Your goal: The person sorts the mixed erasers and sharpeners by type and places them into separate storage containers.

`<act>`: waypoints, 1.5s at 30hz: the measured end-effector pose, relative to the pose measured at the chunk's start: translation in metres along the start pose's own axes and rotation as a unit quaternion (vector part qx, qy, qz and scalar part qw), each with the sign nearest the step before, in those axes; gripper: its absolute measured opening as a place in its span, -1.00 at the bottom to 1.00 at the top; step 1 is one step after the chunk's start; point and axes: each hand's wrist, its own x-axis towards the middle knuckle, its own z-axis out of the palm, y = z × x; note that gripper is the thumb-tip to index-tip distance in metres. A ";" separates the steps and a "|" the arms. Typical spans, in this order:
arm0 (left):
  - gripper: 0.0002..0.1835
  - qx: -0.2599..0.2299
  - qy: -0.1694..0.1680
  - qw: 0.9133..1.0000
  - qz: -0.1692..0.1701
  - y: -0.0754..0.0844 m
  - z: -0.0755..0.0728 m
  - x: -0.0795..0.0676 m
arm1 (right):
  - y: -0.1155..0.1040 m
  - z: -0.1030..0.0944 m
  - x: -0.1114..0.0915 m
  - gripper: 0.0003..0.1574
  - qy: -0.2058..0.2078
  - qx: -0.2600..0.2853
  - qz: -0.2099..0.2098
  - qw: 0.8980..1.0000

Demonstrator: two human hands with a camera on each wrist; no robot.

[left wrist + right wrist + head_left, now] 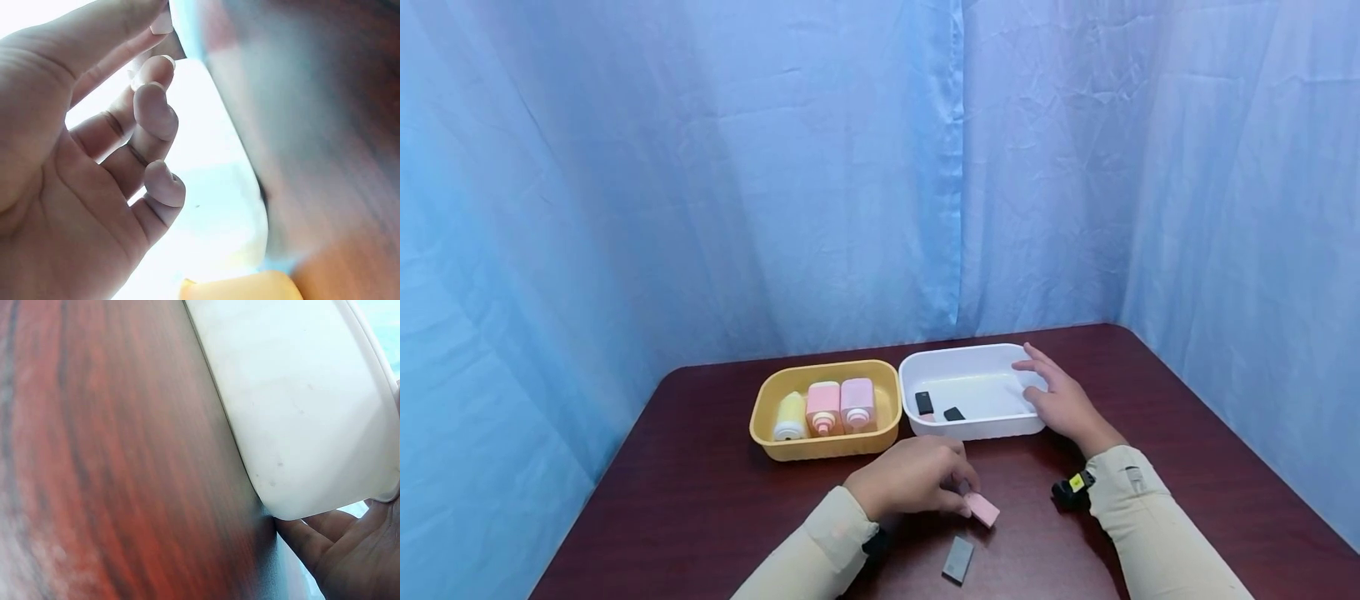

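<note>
My left hand [917, 477] pinches one end of a small flat pink block [982, 509] between thumb and fingertips, low over the table. In the left wrist view the other fingers curl loosely. Nearer me lies a small grey block [958, 559]. My right hand [1063, 406] holds the right end of a white plastic tray [973, 429], thumb and index finger reaching over its rim; the right wrist view shows fingers against the tray's end wall. Inside that tray are a black block [924, 403], a second dark piece [954, 413] and a bit of pink, partly hidden by the front wall.
A yellow tray [827, 450] stands against the white tray's left end, holding a yellow bottle [791, 414], a pink bottle [823, 400] and a lilac bottle [857, 396]. Light blue curtains [850, 183] hang behind the dark red wooden table [700, 500].
</note>
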 end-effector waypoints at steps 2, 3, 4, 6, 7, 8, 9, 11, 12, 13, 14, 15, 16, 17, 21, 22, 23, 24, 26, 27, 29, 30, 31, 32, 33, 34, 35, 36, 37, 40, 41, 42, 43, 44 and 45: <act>-0.79 -0.004 -0.001 1.000 -0.006 0.000 -0.002 0.000 | 0.001 0.001 0.000 -0.47 -0.001 0.000 0.000 1.000; -0.79 -0.006 -0.001 1.000 -0.009 0.000 -0.003 0.001 | 0.001 0.001 0.001 -0.47 -0.001 0.000 -0.001 1.000; -0.79 -0.006 0.000 1.000 -0.011 0.000 -0.005 0.001 | 0.001 0.001 0.000 -0.47 -0.002 0.001 -0.001 1.000; -0.78 -0.005 0.004 1.000 -0.012 0.001 -0.007 0.001 | 0.000 0.001 0.001 -0.47 -0.003 0.001 0.000 1.000; -0.78 -0.001 0.008 1.000 -0.012 0.001 -0.009 0.002 | 0.000 0.001 0.000 -0.47 -0.003 0.001 0.001 1.000; -0.78 0.002 0.011 1.000 -0.011 0.001 -0.010 0.002 | 0.000 0.001 0.000 -0.47 -0.003 0.000 0.001 1.000; -0.79 0.005 0.014 1.000 -0.011 0.002 -0.012 0.002 | -0.001 0.001 0.000 -0.47 -0.003 0.000 0.002 1.000; -0.79 0.009 0.022 1.000 -0.010 0.002 -0.013 0.003 | -0.001 0.000 0.000 -0.47 -0.003 -0.002 0.003 1.000; -0.79 0.014 0.027 1.000 -0.007 0.002 -0.014 0.004 | -0.002 0.000 0.000 -0.47 -0.003 -0.002 0.003 1.000; -0.79 0.017 0.031 0.999 -0.005 0.002 -0.015 0.004 | -0.002 0.000 0.000 -0.47 -0.003 -0.003 0.003 1.000; -0.79 0.018 0.036 0.999 -0.005 0.001 -0.016 0.005 | -0.002 0.000 0.000 -0.48 -0.003 -0.005 0.001 1.000; -0.79 0.018 0.040 0.999 -0.006 0.001 -0.016 0.005 | -0.002 0.000 0.000 -0.48 -0.003 -0.005 0.000 1.000; -0.79 0.017 0.044 0.999 -0.006 0.001 -0.017 0.006 | -0.002 0.000 0.001 -0.48 -0.003 -0.005 -0.002 1.000; -0.79 0.018 0.048 0.999 -0.006 0.001 -0.018 0.007 | -0.002 0.000 0.001 -0.47 -0.003 -0.005 -0.002 1.000; -0.80 0.004 0.061 0.998 -0.015 0.001 -0.023 0.008 | -0.001 0.000 0.001 -0.48 -0.003 -0.003 -0.004 1.000; -0.80 0.004 0.064 0.998 -0.017 0.001 -0.024 0.008 | -0.001 0.000 0.001 -0.48 -0.002 -0.003 -0.004 1.000; -0.80 0.002 0.068 0.998 -0.017 0.001 -0.025 0.008 | -0.001 0.000 0.001 -0.48 -0.002 -0.002 -0.004 1.000; -0.80 0.001 0.073 0.997 -0.019 0.001 -0.026 0.008 | -0.001 0.000 0.001 -0.48 -0.001 -0.002 -0.006 1.000; -0.81 0.003 0.082 0.996 -0.019 0.000 -0.028 0.007 | -0.001 0.000 0.001 -0.48 0.000 -0.001 -0.007 1.000; -0.81 0.005 0.087 0.996 -0.017 -0.001 -0.029 0.007 | -0.001 0.000 0.001 -0.48 0.001 -0.001 -0.007 1.000; -0.82 0.010 0.100 0.995 -0.012 -0.002 -0.031 0.007 | -0.001 0.000 0.001 -0.47 0.000 0.000 -0.006 1.000; -0.82 0.011 0.106 0.994 -0.011 -0.003 -0.032 0.007 | -0.001 0.000 0.001 -0.47 0.000 0.000 -0.005 1.000; -0.82 0.014 0.113 0.993 -0.010 -0.004 -0.032 0.007 | -0.001 0.000 0.001 -0.47 0.000 0.000 -0.003 1.000; -0.82 0.014 0.117 0.993 -0.010 -0.004 -0.033 0.007 | 0.000 0.000 0.001 -0.47 0.000 -0.001 -0.002 1.000; -0.82 0.012 0.121 0.992 -0.012 -0.005 -0.035 0.007 | 0.000 0.000 0.001 -0.47 0.000 0.000 -0.001 1.000; -0.82 0.008 0.125 0.992 -0.014 -0.006 -0.036 0.006 | 0.000 0.000 0.001 -0.47 0.000 0.000 0.000 1.000; -0.81 0.006 0.127 0.992 -0.017 -0.007 -0.037 0.006 | 0.000 0.000 0.001 -0.47 0.000 0.001 0.001 1.000; -0.81 0.000 0.127 0.992 -0.022 -0.007 -0.039 0.006 | 0.000 0.000 0.001 -0.47 0.000 0.000 0.002 1.000; -0.80 -0.004 0.128 0.991 -0.026 -0.008 -0.040 0.006 | 0.000 0.001 0.001 -0.47 0.000 0.000 0.003 1.000; -0.78 -0.018 0.127 0.991 -0.041 -0.009 -0.044 0.007 | 0.000 0.001 0.001 -0.47 -0.001 0.001 0.005 1.000; -0.77 -0.023 0.127 0.991 -0.046 -0.010 -0.045 0.007 | 0.000 0.001 0.001 -0.47 -0.001 0.001 0.005 1.000; -0.76 -0.027 0.128 0.990 -0.051 -0.011 -0.047 0.007 | -0.001 0.001 0.001 -0.47 -0.001 0.002 0.005 1.000; -0.76 -0.027 0.130 0.990 -0.053 -0.012 -0.048 0.008 | -0.001 0.001 0.001 -0.47 -0.001 0.002 0.005 1.000; -0.77 -0.029 0.132 0.989 -0.055 -0.013 -0.049 0.009 | -0.002 0.001 0.001 -0.47 -0.001 0.002 0.005 1.000; -0.76 -0.032 0.136 0.989 -0.057 -0.014 -0.050 0.010 | -0.002 0.001 0.001 -0.47 0.000 0.002 0.004 1.000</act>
